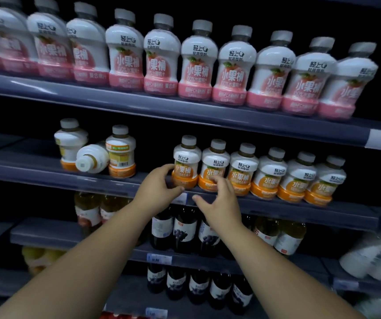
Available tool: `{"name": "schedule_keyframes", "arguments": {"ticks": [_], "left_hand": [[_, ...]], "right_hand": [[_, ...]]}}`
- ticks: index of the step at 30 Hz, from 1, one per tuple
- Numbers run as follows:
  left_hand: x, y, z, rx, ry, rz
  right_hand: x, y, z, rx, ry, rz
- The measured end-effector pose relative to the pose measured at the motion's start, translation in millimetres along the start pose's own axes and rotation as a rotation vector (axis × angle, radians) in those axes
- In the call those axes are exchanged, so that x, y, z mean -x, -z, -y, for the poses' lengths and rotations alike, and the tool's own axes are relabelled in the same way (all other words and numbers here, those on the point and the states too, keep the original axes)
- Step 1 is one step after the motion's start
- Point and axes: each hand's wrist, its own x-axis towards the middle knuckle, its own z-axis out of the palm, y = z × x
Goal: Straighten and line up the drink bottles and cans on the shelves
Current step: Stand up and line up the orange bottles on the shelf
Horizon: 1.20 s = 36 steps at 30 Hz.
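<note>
Head view, left hand (159, 185) curled round orange bottle (186, 165), right hand (220, 201) relaxed

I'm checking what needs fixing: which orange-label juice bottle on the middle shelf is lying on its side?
The tipped bottle in the left group of three, its cap facing the camera, between two upright bottles; every other one stands.

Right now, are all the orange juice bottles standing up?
No, one orange juice bottle lies tipped over on the middle shelf, its cap toward the camera, between two upright bottles.
</note>
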Motion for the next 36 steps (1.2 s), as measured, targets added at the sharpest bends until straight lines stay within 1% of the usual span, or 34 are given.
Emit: {"name": "schedule_keyframes", "arguments": {"ticks": [5,9,12,14,16,21,23,26,30,33,36], "left_hand": [[28.8,36.5,26.7,0.004,0.117,-0.134],[39.9,83.1,58.1,0.026,0.146,-0.140],[28.6,117.3,74.7,0.005,0.094,-0.113],[16.7,135.8,80.1,-0.021,0.042,-0.079],[6.3,146.9,81.3,-0.019,0.017,-0.040],[4.3,153.8,83.1,0.005,0.030,0.017],[7.9,153.9,85.5,0.003,0.057,-0.016],[10.2,155.1,93.2,-0.037,0.098,-0.135],[-3.8,160.2,119.8,-0.162,0.032,-0.248],[-21.9,165.3,145.3,-0.190,-0.019,-0.247],[-33.5,168.9,159.9,-0.175,-0.074,-0.177]], "right_hand": [[-2.0,-33.7,24.2,-0.028,0.086,0.170],[-11.4,-84.7,69.4,-0.086,0.053,0.206],[-22.5,-123.0,103.1,-0.164,-0.002,0.164],[-28.4,-140.4,119.6,-0.211,-0.078,0.113],[-33.1,-148.3,128.5,-0.224,-0.132,0.085],[-45.2,-152.7,134.2,-0.229,-0.183,0.076],[-48.5,-153.6,133.8,-0.246,-0.179,0.111],[-55.4,-156.4,132.9,-0.231,-0.135,0.141],[-71.3,-173.2,136.0,-0.160,-0.146,0.089],[-84.0,-192.3,140.4,-0.143,-0.199,0.038],[-86.7,-208.4,144.0,-0.113,-0.240,-0.020]]}}
